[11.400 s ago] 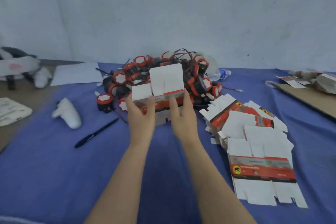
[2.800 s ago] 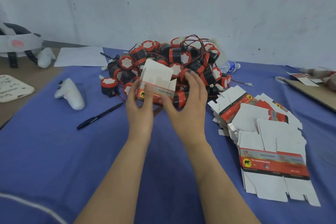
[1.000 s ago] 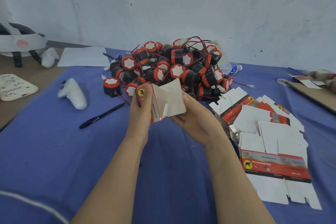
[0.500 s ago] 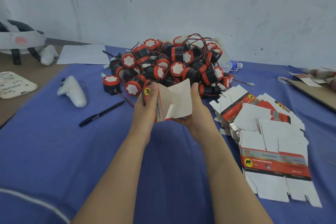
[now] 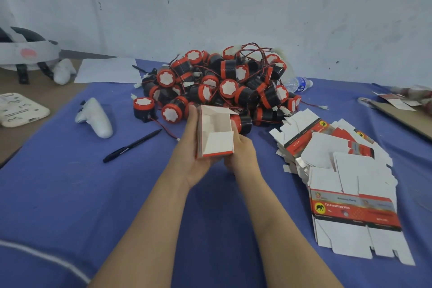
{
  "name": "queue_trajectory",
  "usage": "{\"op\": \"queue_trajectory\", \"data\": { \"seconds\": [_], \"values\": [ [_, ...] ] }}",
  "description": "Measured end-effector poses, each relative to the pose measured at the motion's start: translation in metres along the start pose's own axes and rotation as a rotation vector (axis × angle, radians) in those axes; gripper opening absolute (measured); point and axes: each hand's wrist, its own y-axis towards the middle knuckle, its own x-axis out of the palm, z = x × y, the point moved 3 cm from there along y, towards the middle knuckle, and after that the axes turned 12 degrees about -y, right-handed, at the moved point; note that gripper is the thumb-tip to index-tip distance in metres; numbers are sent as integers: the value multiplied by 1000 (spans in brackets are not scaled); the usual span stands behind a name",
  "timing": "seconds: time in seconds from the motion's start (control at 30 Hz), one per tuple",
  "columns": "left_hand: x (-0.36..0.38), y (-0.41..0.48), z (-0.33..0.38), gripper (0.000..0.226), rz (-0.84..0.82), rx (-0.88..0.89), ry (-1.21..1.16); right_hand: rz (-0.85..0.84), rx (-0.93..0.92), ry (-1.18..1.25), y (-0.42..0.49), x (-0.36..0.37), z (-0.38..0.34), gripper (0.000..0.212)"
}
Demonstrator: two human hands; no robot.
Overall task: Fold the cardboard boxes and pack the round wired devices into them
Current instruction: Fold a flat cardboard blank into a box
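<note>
- Grips the erected box (image 5: 215, 133) by its left wall with the left hand (image 5: 192, 149), mouth upward for loading, just before the device pile (image 5: 224, 86).
- Braces it with the right hand (image 5: 242, 149), fingers seemingly curled beneath.
</note>
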Motion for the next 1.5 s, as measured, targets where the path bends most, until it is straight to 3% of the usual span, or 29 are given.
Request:
{"op": "queue_trajectory", "data": {
  "seconds": [0.07, 0.2, 0.3, 0.37, 0.43, 0.53, 0.63, 0.77, 0.87, 0.97, 1.07, 1.1, 1.2, 1.27, 1.37, 1.5],
  "values": [
    [3, -1, -2, 62, -4, 1, -3, -28, 90, 13, 1, 3, 2, 45],
    [7, 0, 1, 67, 20, 125, -42, -165, 103, 460, -4, 8, 5, 57],
    [-2, 1, 6, 64, 260, 355, 169, -221, 154, 681, -4, 4, 5, 75],
    [-6, -3, 9, 42, 414, 530, 412, -272, 122, 601, -4, 2, 2, 76],
    [-6, -3, 8, 25, 407, 624, 663, -228, 0, 420, -4, 3, -1, 62],
    [-8, 1, 1, 20, 357, 644, 978, 54, -242, -19, -5, -3, 0, 42],
    [-15, 1, -4, 28, 417, 564, 1064, 214, -317, -185, -4, -10, 3, 43],
    [-21, -2, 3, 29, 607, 560, 1056, 301, -333, -93, -4, -7, 1, 36],
    [-23, -1, 5, 31, 686, 498, 889, 358, -174, 146, 3, -16, 6, 28],
    [-25, 4, 4, 31, 645, 389, 628, 299, 3, 420, 9, -18, 14, 18],
    [-28, 7, 2, 28, 591, 302, 318, 247, 43, 604, 8, -16, 13, 19],
    [-29, 8, 2, 27, 576, 294, 272, 264, 31, 578, 8, -17, 14, 18],
    [-27, 8, 4, 26, 497, 308, 248, 311, -107, 119, 7, -17, 12, 23],
    [-26, 7, 8, 27, 498, 352, 251, 221, -179, 22, 5, -12, 8, 27],
    [-30, 3, 20, 30, 658, 494, 373, 111, -219, -51, 2, -7, 5, 31],
    [-46, -1, 32, 34, 868, 625, 332, 273, -280, -301, 4, -8, 5, 41]
  ]
}}
